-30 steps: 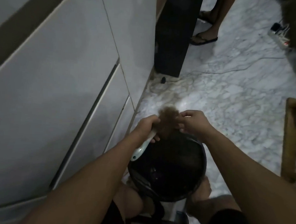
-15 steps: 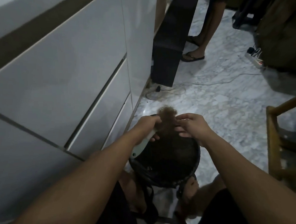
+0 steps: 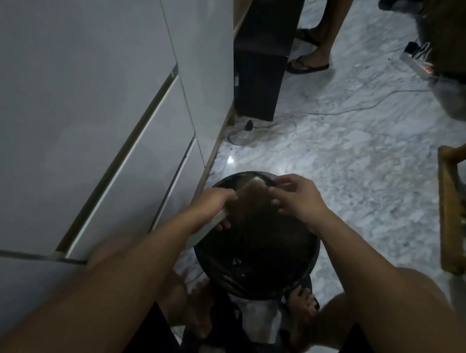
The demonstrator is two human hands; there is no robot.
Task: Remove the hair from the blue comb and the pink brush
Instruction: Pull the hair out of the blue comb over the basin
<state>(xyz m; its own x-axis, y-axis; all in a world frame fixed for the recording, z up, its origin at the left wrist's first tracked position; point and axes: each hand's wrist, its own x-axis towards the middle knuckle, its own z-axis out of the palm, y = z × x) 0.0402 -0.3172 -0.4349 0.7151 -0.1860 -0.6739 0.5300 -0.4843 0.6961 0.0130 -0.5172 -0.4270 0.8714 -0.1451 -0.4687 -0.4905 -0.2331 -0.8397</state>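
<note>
Two bare hands work over a black bin [image 3: 254, 259] held between the person's feet. The left hand [image 3: 211, 205] is wrapped round the pale handle of the comb [image 3: 209, 229], which looks whitish-blue in this dim light. A mat of brown hair [image 3: 249, 202] clings to its toothed end, above the bin's mouth. The right hand [image 3: 298, 199] has its fingertips [image 3: 276, 191] drawn together at the hair's far edge; whether they already pinch strands cannot be told. To do this well, I judge the pull should run along the teeth toward their tips, peeling the mat off whole so it drops into the bin. The pink brush is not in view.

Beyond lies a grey marbled floor [image 3: 363, 168] with a trailing cable [image 3: 339, 109]. White cabinet fronts [image 3: 94, 99] stand on the left, a wooden frame [image 3: 448, 206] on the right. Farther off are a dark cabinet [image 3: 260, 69] and another person's sandalled foot [image 3: 307, 65].
</note>
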